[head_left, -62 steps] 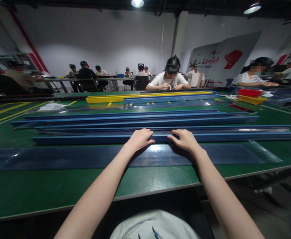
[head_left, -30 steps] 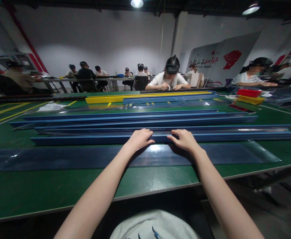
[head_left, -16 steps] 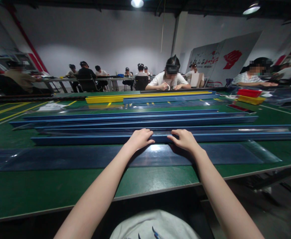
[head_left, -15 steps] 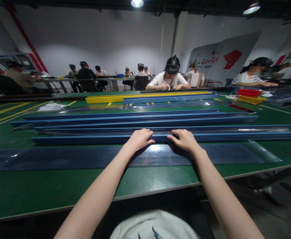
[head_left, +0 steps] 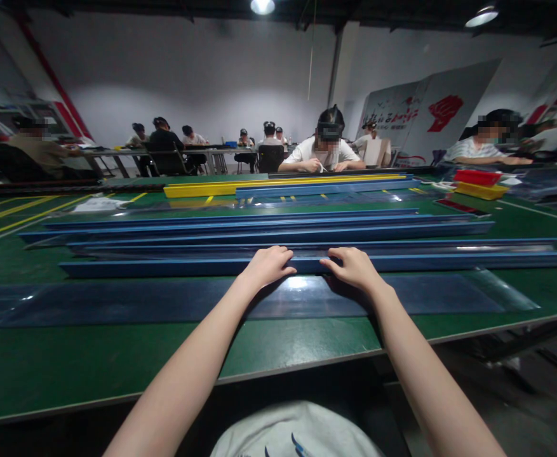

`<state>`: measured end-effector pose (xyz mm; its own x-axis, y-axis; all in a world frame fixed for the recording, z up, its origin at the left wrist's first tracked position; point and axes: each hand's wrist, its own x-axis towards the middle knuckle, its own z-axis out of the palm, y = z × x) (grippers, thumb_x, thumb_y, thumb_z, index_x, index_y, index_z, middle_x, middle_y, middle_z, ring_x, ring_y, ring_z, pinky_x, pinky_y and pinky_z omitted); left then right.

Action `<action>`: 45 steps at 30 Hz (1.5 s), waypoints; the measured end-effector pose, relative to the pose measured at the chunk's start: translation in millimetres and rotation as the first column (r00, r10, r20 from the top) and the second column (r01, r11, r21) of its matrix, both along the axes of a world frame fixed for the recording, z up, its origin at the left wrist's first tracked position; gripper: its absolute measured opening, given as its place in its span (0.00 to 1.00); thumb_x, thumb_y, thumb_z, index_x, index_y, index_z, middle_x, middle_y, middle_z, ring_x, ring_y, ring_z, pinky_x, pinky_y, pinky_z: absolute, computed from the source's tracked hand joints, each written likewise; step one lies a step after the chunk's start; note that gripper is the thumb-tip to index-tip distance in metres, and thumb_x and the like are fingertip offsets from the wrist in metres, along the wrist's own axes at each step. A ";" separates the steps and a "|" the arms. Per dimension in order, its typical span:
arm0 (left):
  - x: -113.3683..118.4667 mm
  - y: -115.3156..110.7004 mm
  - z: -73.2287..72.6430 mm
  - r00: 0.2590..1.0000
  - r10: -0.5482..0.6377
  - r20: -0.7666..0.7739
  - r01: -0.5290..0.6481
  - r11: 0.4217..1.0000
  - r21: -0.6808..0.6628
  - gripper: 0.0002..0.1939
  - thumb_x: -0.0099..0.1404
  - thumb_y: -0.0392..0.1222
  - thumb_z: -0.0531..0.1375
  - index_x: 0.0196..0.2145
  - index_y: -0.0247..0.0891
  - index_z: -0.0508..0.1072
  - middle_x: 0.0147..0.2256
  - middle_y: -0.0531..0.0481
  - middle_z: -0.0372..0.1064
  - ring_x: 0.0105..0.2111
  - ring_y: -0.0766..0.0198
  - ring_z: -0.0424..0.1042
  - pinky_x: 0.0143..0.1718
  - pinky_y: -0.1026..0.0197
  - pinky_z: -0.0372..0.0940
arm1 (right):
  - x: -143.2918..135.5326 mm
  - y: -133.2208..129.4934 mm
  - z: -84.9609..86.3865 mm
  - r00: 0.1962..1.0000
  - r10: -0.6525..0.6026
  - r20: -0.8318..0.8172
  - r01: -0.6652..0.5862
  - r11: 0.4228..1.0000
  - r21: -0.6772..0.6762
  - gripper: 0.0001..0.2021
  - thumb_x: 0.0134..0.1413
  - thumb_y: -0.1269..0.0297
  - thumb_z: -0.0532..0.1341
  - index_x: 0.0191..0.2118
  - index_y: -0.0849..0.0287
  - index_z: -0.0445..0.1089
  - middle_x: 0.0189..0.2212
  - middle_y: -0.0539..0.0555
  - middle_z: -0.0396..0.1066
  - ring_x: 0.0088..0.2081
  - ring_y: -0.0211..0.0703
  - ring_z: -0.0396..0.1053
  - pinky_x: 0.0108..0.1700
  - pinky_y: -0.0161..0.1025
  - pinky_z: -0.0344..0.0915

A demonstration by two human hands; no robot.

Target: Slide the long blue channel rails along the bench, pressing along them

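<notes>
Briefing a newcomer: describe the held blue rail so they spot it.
On the green table, find the flat glossy sheet closest to the camera. Just beyond lies the long blue rail. Unlike the rails behind, it's gripped by the left hand and right hand.

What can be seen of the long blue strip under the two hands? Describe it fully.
The long blue strip lies straight across the green table, beyond a flat, shiny sheet. It looks like smooth plastic, its near side a narrow upright wall. Its left end shows; the right runs out of the picture. The left hand and right hand grip it, thumbs on the near side, fingers over the top edge.
</notes>
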<state>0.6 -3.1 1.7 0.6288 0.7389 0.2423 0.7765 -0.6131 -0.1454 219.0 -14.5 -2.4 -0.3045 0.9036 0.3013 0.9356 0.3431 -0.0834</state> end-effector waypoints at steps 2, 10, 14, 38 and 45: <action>-0.2 0.0 0.1 1.000 -0.003 0.002 0.003 1.000 -0.001 0.12 0.60 0.49 0.55 0.35 0.38 0.66 0.37 0.49 0.68 0.39 0.60 0.67 0.33 0.64 0.61 | -0.1 -0.2 0.0 1.000 0.001 -0.005 -0.001 1.000 0.001 0.19 0.54 0.50 0.48 0.29 0.56 0.68 0.29 0.54 0.72 0.33 0.42 0.67 0.29 0.33 0.49; -1.2 0.0 0.2 1.000 0.003 0.011 -0.002 1.000 -0.026 0.11 0.60 0.49 0.55 0.35 0.39 0.66 0.37 0.49 0.67 0.40 0.60 0.67 0.34 0.64 0.61 | -0.1 -0.1 -0.7 1.000 0.003 -0.005 -0.003 1.000 0.013 0.19 0.54 0.49 0.48 0.29 0.56 0.68 0.29 0.54 0.72 0.33 0.42 0.67 0.29 0.33 0.49; -1.0 0.1 0.2 1.000 0.003 0.015 -0.002 1.000 -0.021 0.11 0.60 0.49 0.55 0.35 0.39 0.66 0.37 0.49 0.67 0.40 0.60 0.67 0.33 0.64 0.61 | -0.1 0.5 -0.3 1.000 -0.004 -0.003 0.004 1.000 0.009 0.19 0.54 0.49 0.48 0.29 0.56 0.68 0.30 0.54 0.72 0.34 0.42 0.67 0.29 0.34 0.49; -1.8 1.5 -2.3 1.000 -0.010 0.013 0.010 1.000 0.003 0.11 0.60 0.49 0.55 0.34 0.38 0.66 0.37 0.49 0.68 0.39 0.61 0.67 0.33 0.64 0.61 | 0.4 0.2 -0.6 1.000 0.005 -0.010 -0.005 1.000 0.006 0.19 0.54 0.49 0.48 0.29 0.56 0.68 0.29 0.54 0.72 0.33 0.42 0.67 0.29 0.34 0.48; -1.2 0.1 -0.8 1.000 -0.010 0.009 0.010 1.000 0.012 0.11 0.60 0.49 0.55 0.34 0.38 0.66 0.37 0.50 0.68 0.39 0.60 0.68 0.32 0.64 0.61 | 1.0 1.0 -1.9 1.000 0.011 -0.013 -0.011 1.000 0.017 0.19 0.54 0.49 0.48 0.29 0.56 0.68 0.29 0.53 0.72 0.34 0.42 0.67 0.29 0.34 0.49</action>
